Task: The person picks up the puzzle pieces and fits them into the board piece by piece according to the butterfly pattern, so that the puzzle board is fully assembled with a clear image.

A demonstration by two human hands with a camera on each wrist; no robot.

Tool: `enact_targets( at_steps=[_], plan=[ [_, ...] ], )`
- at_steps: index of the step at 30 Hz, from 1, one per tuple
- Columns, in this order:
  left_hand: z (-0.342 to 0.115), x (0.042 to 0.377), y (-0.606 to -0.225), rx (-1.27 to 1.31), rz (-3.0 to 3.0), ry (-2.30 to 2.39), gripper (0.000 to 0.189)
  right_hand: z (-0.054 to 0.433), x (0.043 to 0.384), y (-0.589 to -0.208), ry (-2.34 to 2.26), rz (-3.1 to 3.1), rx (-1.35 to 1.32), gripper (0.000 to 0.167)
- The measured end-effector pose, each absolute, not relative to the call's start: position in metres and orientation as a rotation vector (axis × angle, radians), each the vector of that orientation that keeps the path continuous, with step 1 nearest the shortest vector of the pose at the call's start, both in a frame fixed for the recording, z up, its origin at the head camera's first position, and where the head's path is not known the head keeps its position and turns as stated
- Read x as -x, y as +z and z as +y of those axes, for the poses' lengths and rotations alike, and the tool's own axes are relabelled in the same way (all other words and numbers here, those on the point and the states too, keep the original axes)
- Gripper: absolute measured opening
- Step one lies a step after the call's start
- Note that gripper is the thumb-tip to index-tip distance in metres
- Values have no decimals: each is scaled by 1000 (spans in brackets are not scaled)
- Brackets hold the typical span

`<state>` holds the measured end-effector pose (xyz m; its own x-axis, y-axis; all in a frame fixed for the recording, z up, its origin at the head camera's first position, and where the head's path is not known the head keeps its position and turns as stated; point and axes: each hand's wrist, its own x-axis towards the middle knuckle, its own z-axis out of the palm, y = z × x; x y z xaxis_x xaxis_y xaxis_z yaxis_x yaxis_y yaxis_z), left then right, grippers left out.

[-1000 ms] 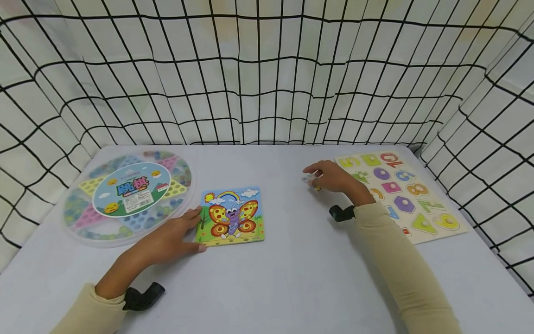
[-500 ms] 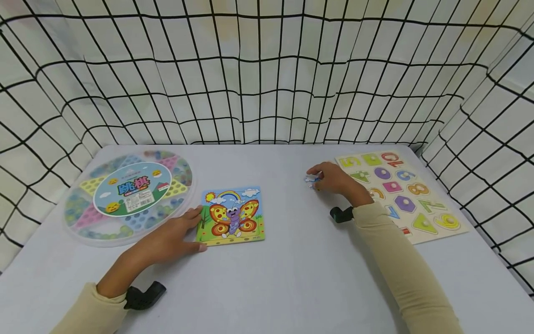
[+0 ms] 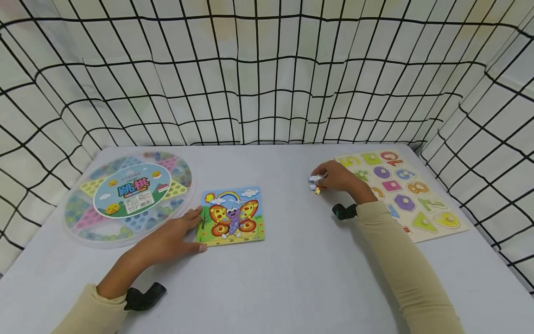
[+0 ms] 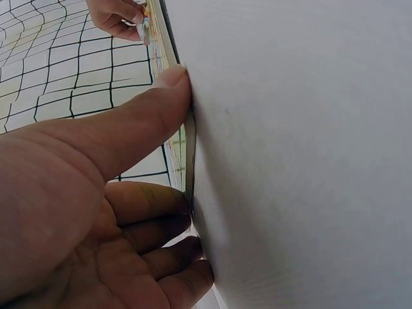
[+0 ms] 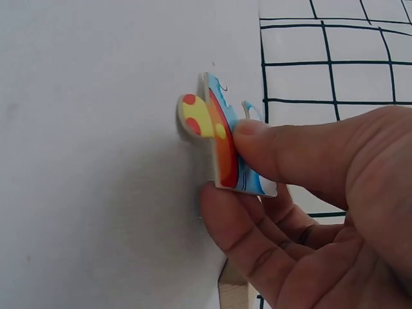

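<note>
My left hand point(image 3: 173, 239) rests against the left side of a square butterfly jigsaw puzzle point(image 3: 232, 216). Its thumb touches the lower left corner and its fingertips lie along the left edge, spread apart with the thumb in the left wrist view. Over the table's right half, my right hand point(image 3: 335, 178) pinches a small jigsaw piece point(image 5: 224, 138) between thumb and fingers. Blue, white and orange colour the piece, and a yellow tab with red spots sticks out of it. It stands tilted on edge close to the white tabletop; contact with the surface is unclear.
A round Chinese checkers box point(image 3: 131, 190) with coloured beads lies left of the puzzle. On the right is a number-and-shape board point(image 3: 404, 188), partly under the right forearm. Black wire grid point(image 3: 258, 88) fences the table's back and sides.
My right hand has shifted slightly right, and the jigsaw piece in its fingers now shows more clearly, turned differently. The left hand and the butterfly puzzle have stayed in place.
</note>
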<state>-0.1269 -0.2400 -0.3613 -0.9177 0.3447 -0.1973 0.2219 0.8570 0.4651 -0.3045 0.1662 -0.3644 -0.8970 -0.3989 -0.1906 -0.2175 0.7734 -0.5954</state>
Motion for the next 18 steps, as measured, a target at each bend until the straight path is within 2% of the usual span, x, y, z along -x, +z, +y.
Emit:
enact_targets(
  at_steps=[8,18],
  plan=[
    [-240,128,-363,-448,2754,620,86,165,302,-361,-996,2607,557,28],
    [-239,128,-362,-432,2751,622,86,137,298,-366,-1161,2589,628,27]
  ],
)
